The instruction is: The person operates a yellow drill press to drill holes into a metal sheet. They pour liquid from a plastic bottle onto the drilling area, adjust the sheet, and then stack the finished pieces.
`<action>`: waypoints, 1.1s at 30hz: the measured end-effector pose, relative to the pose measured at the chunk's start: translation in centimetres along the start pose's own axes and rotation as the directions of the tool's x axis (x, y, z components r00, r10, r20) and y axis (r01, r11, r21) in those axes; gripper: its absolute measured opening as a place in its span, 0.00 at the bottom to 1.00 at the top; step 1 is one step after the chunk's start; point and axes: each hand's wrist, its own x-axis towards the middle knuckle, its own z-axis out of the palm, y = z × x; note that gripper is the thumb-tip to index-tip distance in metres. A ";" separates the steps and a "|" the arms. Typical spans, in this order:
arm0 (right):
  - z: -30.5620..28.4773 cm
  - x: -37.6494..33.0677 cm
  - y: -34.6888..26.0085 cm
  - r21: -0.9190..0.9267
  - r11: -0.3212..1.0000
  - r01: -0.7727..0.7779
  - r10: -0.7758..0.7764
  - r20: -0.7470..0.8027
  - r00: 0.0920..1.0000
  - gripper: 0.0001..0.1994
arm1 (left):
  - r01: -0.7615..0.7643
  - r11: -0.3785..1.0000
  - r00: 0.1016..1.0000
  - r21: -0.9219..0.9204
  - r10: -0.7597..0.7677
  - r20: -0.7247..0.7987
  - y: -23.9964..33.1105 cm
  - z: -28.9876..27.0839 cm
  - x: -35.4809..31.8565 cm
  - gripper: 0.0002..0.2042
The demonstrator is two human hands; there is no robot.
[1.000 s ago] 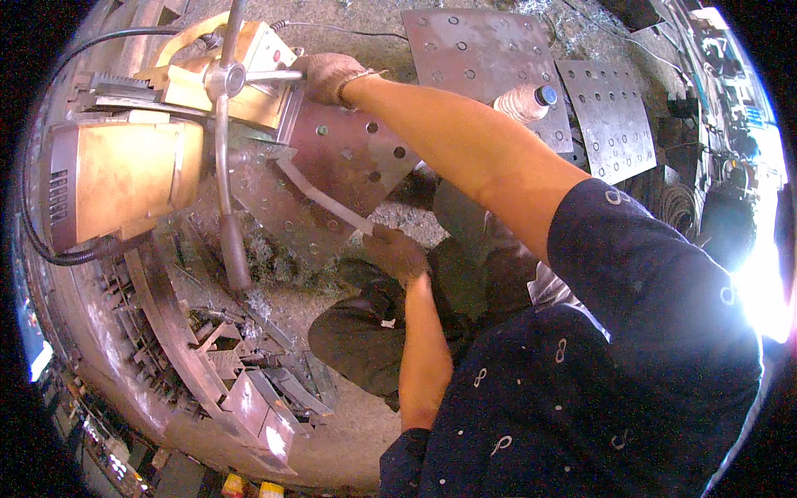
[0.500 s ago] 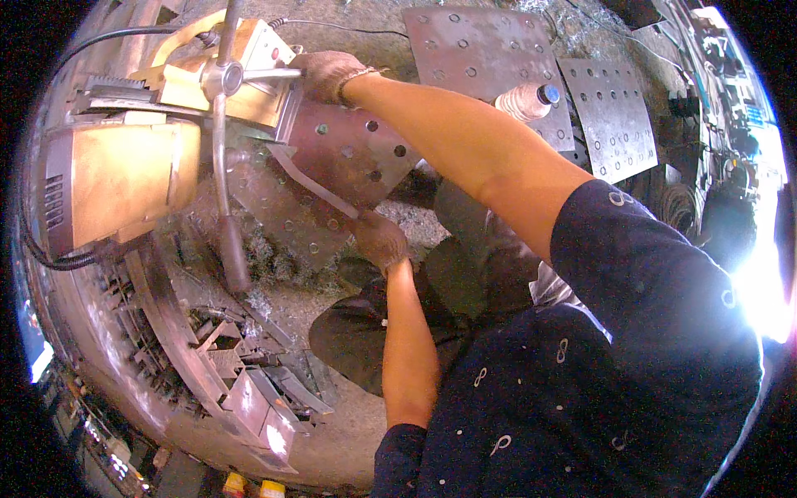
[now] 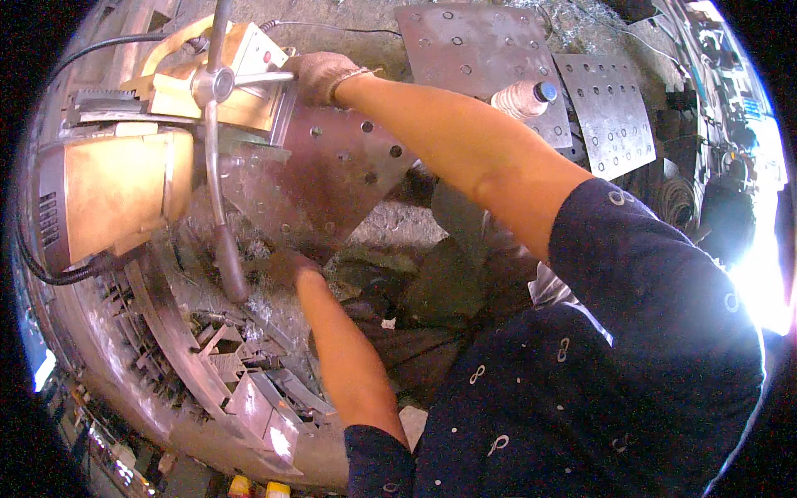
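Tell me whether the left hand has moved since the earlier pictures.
Yes. The left hand has swung left across the perforated metal plate, ending beside the drill's long lever handle. The right hand stays on the upper handle.

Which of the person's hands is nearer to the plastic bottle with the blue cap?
The right. The gloved right hand grips the drill's feed handle, to the left of the bottle. The left hand is lower, at the near edge of the perforated steel plate, much farther from the bottle.
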 end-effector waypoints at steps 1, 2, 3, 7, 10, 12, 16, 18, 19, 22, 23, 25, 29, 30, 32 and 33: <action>-0.2 0.0 0.2 -0.004 1.000 0.005 -0.005 0.005 1.000 0.25 | -0.005 0.999 1.000 -0.034 0.004 -0.022 -1.0 -0.3 -1.3 0.30; -0.2 -0.6 -0.9 -0.010 1.000 0.021 -0.021 0.067 0.998 0.25 | -0.010 1.000 1.000 -0.025 0.010 -0.019 -2.9 -0.8 -3.0 0.31; -0.1 -0.5 -0.9 -0.003 1.000 0.012 -0.012 0.048 0.999 0.25 | -0.033 0.999 0.999 -0.031 0.033 -0.003 -3.4 -0.5 -4.9 0.31; -0.2 1.1 1.0 -0.005 1.000 -0.024 0.023 -0.039 0.999 0.25 | -0.125 0.991 0.920 -0.043 0.132 0.370 -2.1 1.7 -12.4 0.32; -0.2 -0.4 -1.2 -0.056 0.998 0.008 -0.004 0.063 0.998 0.25 | 0.128 0.988 0.837 -0.091 -0.058 0.544 -1.9 1.0 -15.1 0.33; -2.0 1.4 0.6 -0.151 0.988 0.035 -0.034 0.009 0.999 0.23 | 0.342 0.924 0.849 -0.173 -0.225 0.477 -0.7 1.9 -15.1 0.39; -7.6 3.8 2.3 -0.411 0.911 -0.021 -0.040 -0.141 0.989 0.18 | -0.095 0.952 0.718 0.291 -0.137 0.683 -1.4 -0.7 -12.0 0.39; -10.4 3.0 -0.3 -0.463 0.883 0.073 -0.112 -0.057 0.992 0.15 | 0.008 0.907 0.735 0.420 -0.291 0.613 -1.3 -5.6 -11.9 0.36; -12.1 3.3 -0.6 -0.490 0.869 0.071 -0.150 -0.124 0.981 0.14 | -0.171 0.860 0.805 0.480 -0.159 0.572 -1.9 -6.5 -10.5 0.33; -14.5 1.6 -2.2 -0.612 0.788 0.068 -0.186 -0.132 0.974 0.13 | -0.213 0.934 0.976 -0.288 0.219 -0.010 2.5 -11.6 -6.9 0.27; -15.1 1.7 -1.3 -0.642 0.764 0.061 -0.204 -0.151 0.967 0.12 | -0.376 0.823 0.924 -0.425 0.366 -0.109 7.3 -14.2 -6.0 0.25; -15.6 1.4 -1.5 -0.679 0.731 0.065 -0.214 -0.138 0.967 0.13 | -0.506 0.608 0.850 -0.611 0.471 -0.235 16.4 -19.9 -5.8 0.23; -15.1 -1.4 -0.5 -0.653 0.756 0.043 -0.176 -0.139 0.975 0.14 | -0.882 0.414 0.467 -0.226 0.834 -0.295 29.6 -27.3 -8.1 0.21; -14.1 -3.4 -1.3 -0.626 0.778 0.046 -0.164 -0.131 0.978 0.14 | -0.888 0.419 0.456 -0.191 0.857 -0.240 31.4 -28.7 -9.2 0.21; -13.0 -7.0 -1.9 -0.583 0.812 0.021 -0.143 -0.165 0.976 0.13 | -0.890 0.448 0.455 -0.081 0.882 -0.124 33.7 -29.0 -9.5 0.24; -12.1 -8.4 -2.3 -0.552 0.833 0.019 -0.150 -0.194 0.970 0.12 | -0.879 0.477 0.474 0.024 0.878 -0.067 34.8 -29.7 -9.0 0.25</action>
